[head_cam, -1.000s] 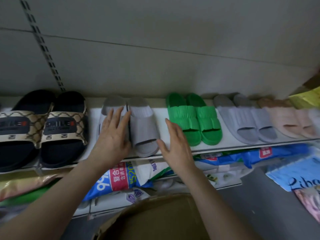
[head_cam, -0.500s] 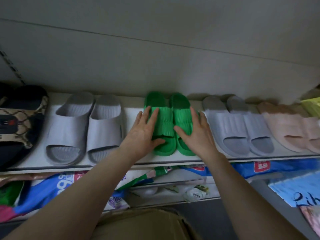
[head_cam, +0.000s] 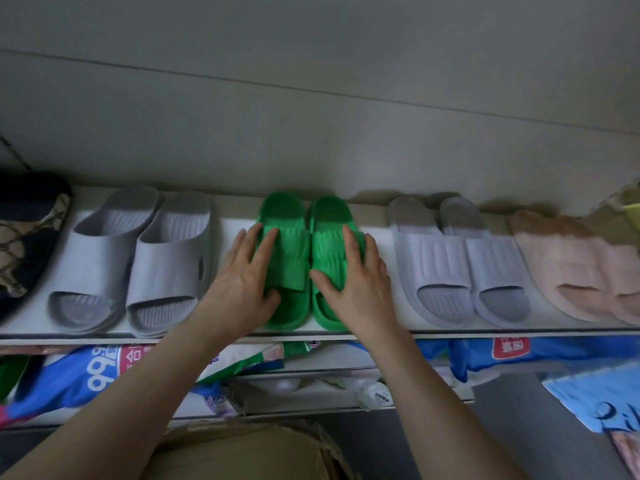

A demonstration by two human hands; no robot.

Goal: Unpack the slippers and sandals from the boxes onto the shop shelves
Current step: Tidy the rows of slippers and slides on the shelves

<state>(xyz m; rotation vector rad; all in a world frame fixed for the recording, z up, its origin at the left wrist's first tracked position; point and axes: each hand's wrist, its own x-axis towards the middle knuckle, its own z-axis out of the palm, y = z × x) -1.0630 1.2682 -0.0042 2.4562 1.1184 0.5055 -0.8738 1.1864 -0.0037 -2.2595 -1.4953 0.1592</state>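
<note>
My left hand (head_cam: 242, 282) and right hand (head_cam: 356, 285) lie flat and open on the green slippers (head_cam: 304, 258), squaring the pair on the shelf (head_cam: 228, 233) between grey pairs. Next, I'd reach into the box (head_cam: 249, 452) below.

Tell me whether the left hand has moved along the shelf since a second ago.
Yes. The left hand has gone rightward: it was on the grey slippers, and now it lies flat on the green slippers, opposite the right hand.
</note>
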